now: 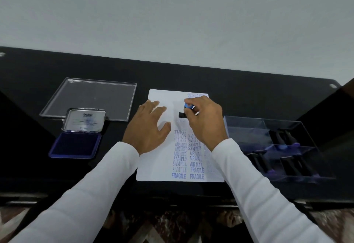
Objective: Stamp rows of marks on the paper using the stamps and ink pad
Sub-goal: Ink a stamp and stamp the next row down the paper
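— What's around?
— Lid (90, 97) and open ink pad (75, 145) left, stamp tray (249, 126) right, on the bench (239, 89).
— The grips?
— Left hand (148, 126) flat on paper (161, 166); right hand (206, 120) holds a blue-topped stamp (186, 111) on the sheet — blue words below.

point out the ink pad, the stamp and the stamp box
ink pad (75, 145), head view, on the dark blue inked surface
stamp (183, 115), head view, on its black base, left of the gripping right hand (205, 120)
stamp box (243, 127), head view, on its clear left wall
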Demonstrator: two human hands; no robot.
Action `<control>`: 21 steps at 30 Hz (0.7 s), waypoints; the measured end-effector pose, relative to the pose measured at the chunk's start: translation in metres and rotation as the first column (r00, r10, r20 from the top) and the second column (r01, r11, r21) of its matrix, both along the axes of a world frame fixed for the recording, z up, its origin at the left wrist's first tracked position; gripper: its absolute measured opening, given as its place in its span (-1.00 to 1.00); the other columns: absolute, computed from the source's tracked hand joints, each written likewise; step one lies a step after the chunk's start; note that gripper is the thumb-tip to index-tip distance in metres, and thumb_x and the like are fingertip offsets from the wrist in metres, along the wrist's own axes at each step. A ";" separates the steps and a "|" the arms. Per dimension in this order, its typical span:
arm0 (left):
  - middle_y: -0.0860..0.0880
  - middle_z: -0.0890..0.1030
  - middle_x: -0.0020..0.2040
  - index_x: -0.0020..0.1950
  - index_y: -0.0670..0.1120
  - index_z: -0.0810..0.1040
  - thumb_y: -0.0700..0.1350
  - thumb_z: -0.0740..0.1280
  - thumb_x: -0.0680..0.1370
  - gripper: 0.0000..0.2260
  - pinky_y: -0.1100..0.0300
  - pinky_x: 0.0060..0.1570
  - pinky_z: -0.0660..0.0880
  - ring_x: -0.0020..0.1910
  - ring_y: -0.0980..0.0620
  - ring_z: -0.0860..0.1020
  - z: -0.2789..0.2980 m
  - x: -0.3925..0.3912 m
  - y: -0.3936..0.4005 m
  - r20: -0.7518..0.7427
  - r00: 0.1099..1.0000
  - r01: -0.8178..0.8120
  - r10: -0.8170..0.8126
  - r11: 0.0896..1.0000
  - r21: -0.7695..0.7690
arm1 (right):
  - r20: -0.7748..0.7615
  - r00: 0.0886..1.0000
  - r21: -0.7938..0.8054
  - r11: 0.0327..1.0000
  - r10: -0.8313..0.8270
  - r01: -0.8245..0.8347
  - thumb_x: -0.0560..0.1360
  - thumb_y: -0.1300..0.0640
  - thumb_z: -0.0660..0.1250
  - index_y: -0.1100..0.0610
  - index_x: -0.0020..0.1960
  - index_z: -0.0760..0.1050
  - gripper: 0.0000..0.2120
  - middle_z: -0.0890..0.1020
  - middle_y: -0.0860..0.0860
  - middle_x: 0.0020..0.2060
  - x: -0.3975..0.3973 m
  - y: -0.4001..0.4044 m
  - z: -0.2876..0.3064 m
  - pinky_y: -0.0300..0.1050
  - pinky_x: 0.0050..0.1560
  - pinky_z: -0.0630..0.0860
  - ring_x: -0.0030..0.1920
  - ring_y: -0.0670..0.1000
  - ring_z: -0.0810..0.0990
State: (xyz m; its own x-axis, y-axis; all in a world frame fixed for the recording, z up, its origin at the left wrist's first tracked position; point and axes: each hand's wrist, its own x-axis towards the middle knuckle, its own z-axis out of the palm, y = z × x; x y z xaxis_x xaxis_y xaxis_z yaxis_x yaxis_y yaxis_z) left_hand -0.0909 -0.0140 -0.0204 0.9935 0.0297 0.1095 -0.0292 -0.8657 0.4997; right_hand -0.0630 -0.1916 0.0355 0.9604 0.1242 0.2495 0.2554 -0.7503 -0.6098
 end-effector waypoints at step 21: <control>0.04 0.22 0.61 0.51 0.08 0.38 0.21 0.23 0.62 -0.52 0.00 0.52 -0.01 0.62 -0.06 0.05 -0.011 0.013 0.004 0.005 0.999 0.049 -0.049 0.997 0.066 | -0.024 0.999 -0.037 0.999 0.022 -0.023 0.56 0.12 0.40 0.11 0.24 0.62 -0.74 0.64 0.01 0.15 0.015 0.008 -0.009 -0.37 0.11 0.37 0.07 -0.01 0.62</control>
State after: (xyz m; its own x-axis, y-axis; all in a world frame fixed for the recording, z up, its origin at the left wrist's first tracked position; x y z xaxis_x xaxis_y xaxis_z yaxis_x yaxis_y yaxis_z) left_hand -0.0775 -0.0105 -0.0314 0.9928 -0.0263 0.1167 -0.0755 -0.8944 0.4409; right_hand -0.0479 -0.1834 0.0264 0.9629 0.1546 0.2212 0.2581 -0.7671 -0.5873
